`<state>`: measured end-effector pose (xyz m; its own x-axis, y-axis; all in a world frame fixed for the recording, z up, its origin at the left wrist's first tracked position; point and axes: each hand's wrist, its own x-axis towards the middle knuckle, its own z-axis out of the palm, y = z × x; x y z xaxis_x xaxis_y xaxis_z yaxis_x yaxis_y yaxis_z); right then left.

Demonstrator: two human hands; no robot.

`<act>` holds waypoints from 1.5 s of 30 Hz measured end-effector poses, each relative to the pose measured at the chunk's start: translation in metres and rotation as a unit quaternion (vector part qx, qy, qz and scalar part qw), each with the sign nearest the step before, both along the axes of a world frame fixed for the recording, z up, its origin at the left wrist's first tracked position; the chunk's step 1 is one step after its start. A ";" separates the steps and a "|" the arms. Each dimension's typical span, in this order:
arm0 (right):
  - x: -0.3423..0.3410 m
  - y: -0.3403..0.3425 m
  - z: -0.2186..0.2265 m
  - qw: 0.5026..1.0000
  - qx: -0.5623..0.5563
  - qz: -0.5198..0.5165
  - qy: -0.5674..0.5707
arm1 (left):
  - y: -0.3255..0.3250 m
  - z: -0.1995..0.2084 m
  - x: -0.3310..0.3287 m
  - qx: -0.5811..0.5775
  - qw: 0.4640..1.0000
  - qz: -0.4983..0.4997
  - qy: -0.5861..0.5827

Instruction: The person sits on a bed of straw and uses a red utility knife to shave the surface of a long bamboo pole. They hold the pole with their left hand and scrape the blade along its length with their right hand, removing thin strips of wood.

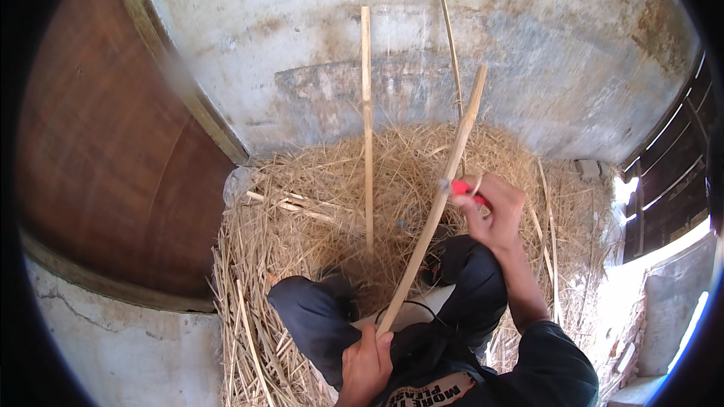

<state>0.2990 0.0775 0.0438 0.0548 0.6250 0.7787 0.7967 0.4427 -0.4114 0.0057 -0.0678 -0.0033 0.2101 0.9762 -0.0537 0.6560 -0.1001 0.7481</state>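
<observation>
Strip (419,252), one tool (461,188), two hands (499,209)

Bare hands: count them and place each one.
2. The left hand grips the pale stick low down; the right hand holds a red tool beside it, higher up.

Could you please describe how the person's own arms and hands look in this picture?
Both the left hand and the right hand are bare, without gloves. The right forearm is bare too, with no watch visible, up to a dark sleeve. Any left sleeve is out of view.
</observation>
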 end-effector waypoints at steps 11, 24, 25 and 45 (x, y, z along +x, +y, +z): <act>0.166 0.077 0.008 0.953 0.028 -0.261 0.150 | -0.032 -0.023 -0.026 -0.174 0.983 -0.002 0.056; -0.004 -0.011 -0.025 0.991 -0.099 0.059 0.074 | 0.046 -0.006 -0.021 -0.269 0.903 0.019 -0.336; -0.015 -0.014 -0.031 0.991 -0.072 0.091 0.058 | 0.049 -0.004 -0.019 -0.273 0.899 0.012 -0.342; -0.053 -0.044 -0.021 0.982 -0.009 0.154 -0.109 | 0.052 0.012 0.008 -0.141 0.952 -0.055 -0.265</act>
